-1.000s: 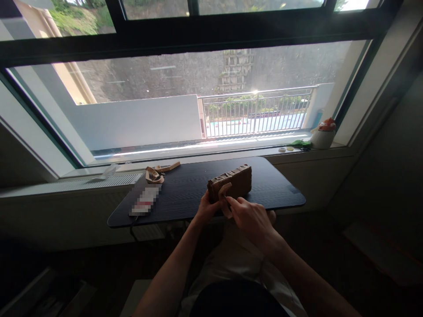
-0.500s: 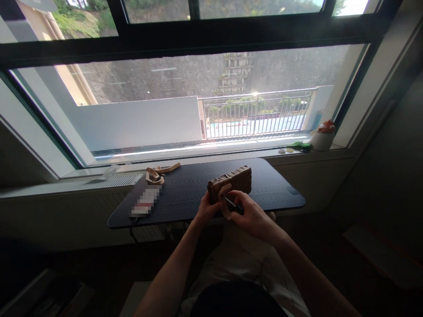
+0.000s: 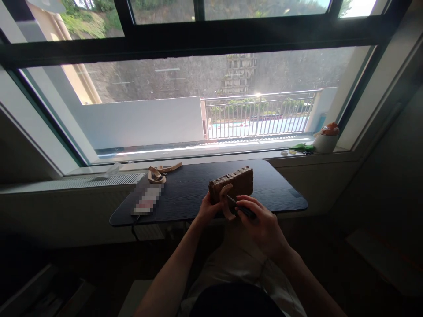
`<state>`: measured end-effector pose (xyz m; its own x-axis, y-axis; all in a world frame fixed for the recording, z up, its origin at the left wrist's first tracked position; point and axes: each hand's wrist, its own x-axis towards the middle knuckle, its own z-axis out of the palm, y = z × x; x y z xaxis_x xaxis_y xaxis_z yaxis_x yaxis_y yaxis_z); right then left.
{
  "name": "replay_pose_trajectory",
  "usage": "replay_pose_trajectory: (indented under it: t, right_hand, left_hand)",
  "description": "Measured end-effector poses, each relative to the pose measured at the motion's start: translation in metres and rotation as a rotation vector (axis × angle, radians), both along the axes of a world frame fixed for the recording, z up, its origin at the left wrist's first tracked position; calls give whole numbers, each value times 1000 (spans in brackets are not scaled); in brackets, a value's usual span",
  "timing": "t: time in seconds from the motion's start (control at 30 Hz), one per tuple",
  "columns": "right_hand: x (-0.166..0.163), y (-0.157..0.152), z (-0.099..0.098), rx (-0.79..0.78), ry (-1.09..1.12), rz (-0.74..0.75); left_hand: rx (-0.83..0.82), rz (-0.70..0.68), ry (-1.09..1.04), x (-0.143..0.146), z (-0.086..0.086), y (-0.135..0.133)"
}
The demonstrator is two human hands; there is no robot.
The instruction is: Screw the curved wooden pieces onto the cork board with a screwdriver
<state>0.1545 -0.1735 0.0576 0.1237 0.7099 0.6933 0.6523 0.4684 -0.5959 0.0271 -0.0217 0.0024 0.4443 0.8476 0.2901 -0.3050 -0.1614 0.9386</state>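
A brown wooden block-shaped model (image 3: 236,184) stands on the dark table (image 3: 185,189) near its front edge. My left hand (image 3: 207,209) grips the model's near left end. A curved wooden piece (image 3: 226,200) sticks out from that end. My right hand (image 3: 261,222) is closed round a thin dark tool (image 3: 243,210), whose tip points at the curved piece. Both forearms reach up from the bottom of the view.
Loose wooden pieces (image 3: 161,172) lie at the table's back left, beside a blurred flat item (image 3: 147,200). A white pot (image 3: 324,141) and small green bits stand on the windowsill at right. A wide window fills the wall behind. My lap is below the table.
My right hand has shifted slightly right and turned, so the dark tool now lies more level in it. The left hand and the model have stayed put.
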Motion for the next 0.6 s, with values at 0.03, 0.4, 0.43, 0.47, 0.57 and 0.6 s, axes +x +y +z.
replay_pose_trajectory:
  t: [0.03, 0.4, 0.43, 0.47, 0.57, 0.6]
  right_hand:
    - [0, -3, 1, 10, -38, -33]
    - [-8, -5, 4, 112, -106, -85]
    - [-9, -5, 4, 107, -110, -86]
    - [-9, -4, 3, 105, -113, -87]
    - [-10, -4, 2, 107, -125, -98]
    - [-10, -3, 2, 106, -128, -106]
  left_hand:
    - [-4, -7, -4, 0, -1, 0]
    - [8, 52, 7, -1, 7, -5]
    - [4, 53, 6, -2, 8, -6]
    - [4, 51, 5, -2, 8, -6]
    - [13, 35, 3, -2, 6, -5]
    - [17, 28, 6, -2, 6, -5]
